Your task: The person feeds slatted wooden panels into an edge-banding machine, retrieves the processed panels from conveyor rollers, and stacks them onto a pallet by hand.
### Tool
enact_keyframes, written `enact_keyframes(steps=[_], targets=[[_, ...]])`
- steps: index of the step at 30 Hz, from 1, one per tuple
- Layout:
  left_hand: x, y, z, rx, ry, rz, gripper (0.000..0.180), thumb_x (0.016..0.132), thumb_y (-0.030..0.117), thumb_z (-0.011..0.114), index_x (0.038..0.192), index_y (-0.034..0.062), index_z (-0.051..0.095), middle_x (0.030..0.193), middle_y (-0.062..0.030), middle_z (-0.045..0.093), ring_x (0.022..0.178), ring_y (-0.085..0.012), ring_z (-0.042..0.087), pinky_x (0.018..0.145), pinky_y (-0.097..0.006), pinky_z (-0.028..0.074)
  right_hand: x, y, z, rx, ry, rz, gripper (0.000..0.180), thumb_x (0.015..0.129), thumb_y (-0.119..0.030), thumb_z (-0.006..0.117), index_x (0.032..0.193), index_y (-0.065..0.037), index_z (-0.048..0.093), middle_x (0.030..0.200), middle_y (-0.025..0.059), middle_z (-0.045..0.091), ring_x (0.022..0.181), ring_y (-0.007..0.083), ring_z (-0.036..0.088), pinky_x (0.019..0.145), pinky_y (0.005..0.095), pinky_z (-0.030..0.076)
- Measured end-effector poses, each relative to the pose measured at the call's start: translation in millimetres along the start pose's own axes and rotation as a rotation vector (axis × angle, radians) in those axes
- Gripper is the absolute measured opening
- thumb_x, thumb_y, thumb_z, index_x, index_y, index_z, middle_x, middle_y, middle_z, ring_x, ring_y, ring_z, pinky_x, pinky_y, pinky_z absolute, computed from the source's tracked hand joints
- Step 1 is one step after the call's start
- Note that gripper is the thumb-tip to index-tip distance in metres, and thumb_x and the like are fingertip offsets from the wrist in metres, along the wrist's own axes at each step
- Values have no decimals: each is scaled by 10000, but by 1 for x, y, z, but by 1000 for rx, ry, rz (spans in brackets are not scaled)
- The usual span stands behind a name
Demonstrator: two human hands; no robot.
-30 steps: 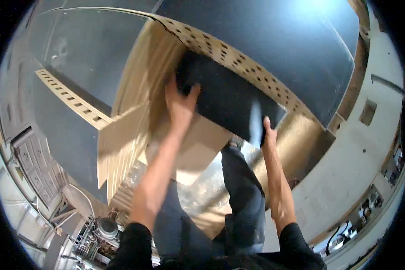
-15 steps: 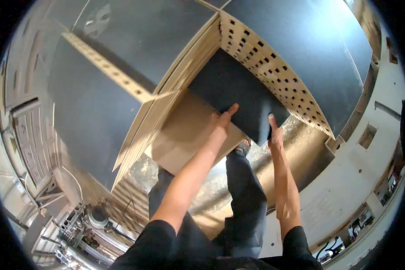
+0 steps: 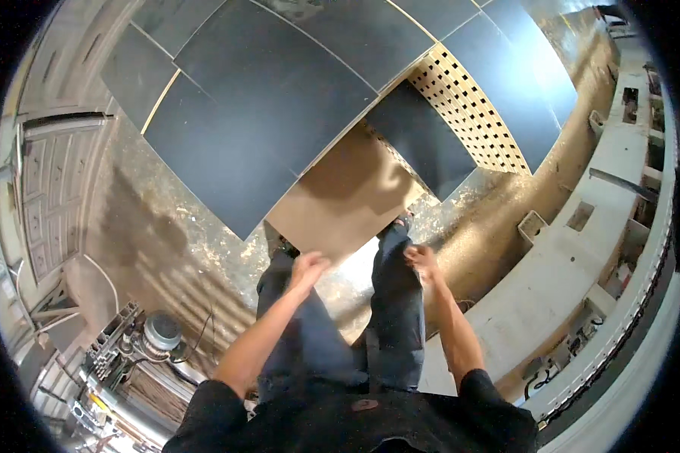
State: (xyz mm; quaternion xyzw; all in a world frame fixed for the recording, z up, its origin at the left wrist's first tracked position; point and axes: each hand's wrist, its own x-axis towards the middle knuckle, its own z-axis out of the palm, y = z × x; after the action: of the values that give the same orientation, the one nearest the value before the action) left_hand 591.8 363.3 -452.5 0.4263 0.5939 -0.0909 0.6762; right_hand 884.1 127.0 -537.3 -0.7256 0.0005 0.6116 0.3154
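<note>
The brown board [image 3: 347, 200] lies flat on the floor [image 3: 166, 234], at 12 o'clock from both hands. Left hand [image 3: 307, 268] and right hand [image 3: 421, 260] hang loosely open, holding nothing; placing seems finished.

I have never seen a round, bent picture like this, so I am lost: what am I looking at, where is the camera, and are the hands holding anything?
The camera sits on a person's head and looks straight down through a very wide lens, which is why straight edges bend near the rim. There is no machine here: the two bare forearms rising from the lower edge are the wearer's own. Below them you see dark trousers and shoes on a dusty floor. Large dark panels lie flat on it, beside a bare brown board and a pale strip full of holes. The left hand hangs just over the near edge of the brown board. The right hand hovers over the floor. Both look empty, fingers loosely curled.
</note>
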Motion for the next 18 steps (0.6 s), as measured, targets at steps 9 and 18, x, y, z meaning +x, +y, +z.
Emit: enact_keyframes(steps=[9,18], targets=[[-17,-95,-39,-66,170,-2,425,837,100,731,1227,-43,645,937,-97,727,850,-144,664,788,-287,528,202,-132,118,-905,-142,-672,239,926,-226,605,975,-8,688,981,131,696,856,186,648,668,355,510],[-8,-114,-10,-217,46,-66,626,767,58,819,1319,-70,552,1024,-129,713,900,-170,652,805,-311,552,287,-197,57,-765,263,-575,257,948,-202,582,1096,-8,662,1021,106,699,880,178,645,695,341,518]])
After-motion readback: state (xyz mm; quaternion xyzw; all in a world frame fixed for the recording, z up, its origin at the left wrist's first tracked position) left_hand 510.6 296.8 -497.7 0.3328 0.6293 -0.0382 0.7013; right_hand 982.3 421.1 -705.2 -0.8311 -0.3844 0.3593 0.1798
